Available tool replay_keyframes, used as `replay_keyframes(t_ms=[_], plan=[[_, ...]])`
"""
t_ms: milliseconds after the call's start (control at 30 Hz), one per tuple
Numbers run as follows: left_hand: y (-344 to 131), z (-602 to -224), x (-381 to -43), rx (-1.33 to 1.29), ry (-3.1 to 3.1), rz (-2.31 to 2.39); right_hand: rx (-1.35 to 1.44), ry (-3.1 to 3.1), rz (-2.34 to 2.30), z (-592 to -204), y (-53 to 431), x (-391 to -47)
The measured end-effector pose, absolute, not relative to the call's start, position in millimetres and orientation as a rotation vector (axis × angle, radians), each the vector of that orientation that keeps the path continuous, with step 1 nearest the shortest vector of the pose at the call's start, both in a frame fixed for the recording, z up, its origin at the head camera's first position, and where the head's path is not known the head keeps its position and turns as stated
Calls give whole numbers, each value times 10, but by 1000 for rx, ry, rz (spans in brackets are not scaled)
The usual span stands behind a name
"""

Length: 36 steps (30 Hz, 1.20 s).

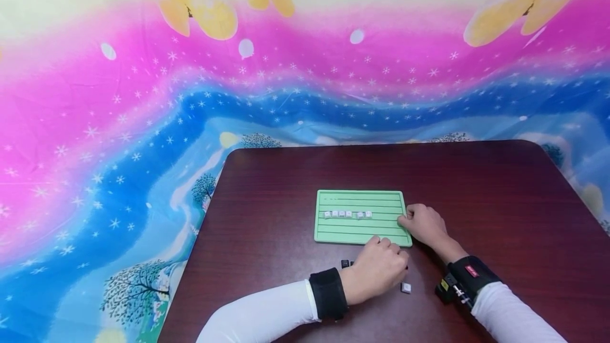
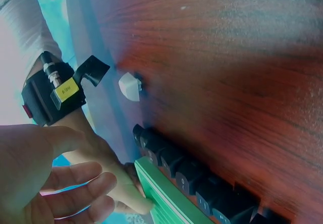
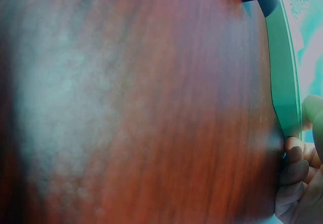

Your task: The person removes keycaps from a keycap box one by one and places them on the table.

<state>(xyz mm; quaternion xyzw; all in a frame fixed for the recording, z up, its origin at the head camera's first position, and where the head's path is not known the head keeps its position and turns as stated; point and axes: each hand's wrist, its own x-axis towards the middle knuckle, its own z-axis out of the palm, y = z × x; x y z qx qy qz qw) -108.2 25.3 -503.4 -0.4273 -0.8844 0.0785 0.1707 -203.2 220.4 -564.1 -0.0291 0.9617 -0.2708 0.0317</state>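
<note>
My right hand (image 1: 427, 225) pinches the right edge of a green ridged board (image 1: 383, 200), thumb over the top and the other fingers curled at the rim. Several white keycaps (image 1: 341, 214) stand in a row on the board, with a small gap between two groups. My left hand (image 1: 379, 264) hovers just in front of the board's near edge, fingers loosely bent and nothing visible in them. Close below it runs a line of black keycaps (image 2: 186, 176) with white letters, mostly hidden by this hand in the head view.
A single white keycap (image 1: 406, 288) lies on the dark red wooden table (image 1: 267, 200), nearer me than the board. Both wrists wear black bands; a camera mount (image 1: 447, 287) juts from the right one. A colourful printed cloth (image 1: 305, 78) hangs behind the table.
</note>
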Motion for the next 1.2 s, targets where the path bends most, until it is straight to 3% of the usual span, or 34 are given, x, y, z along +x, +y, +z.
replay_keyframes(t_ms=[1200], plan=[[6, -5054, -1348, -1092, -2594, 155, -90, 2960, -826, -5662, 2199, -2042]])
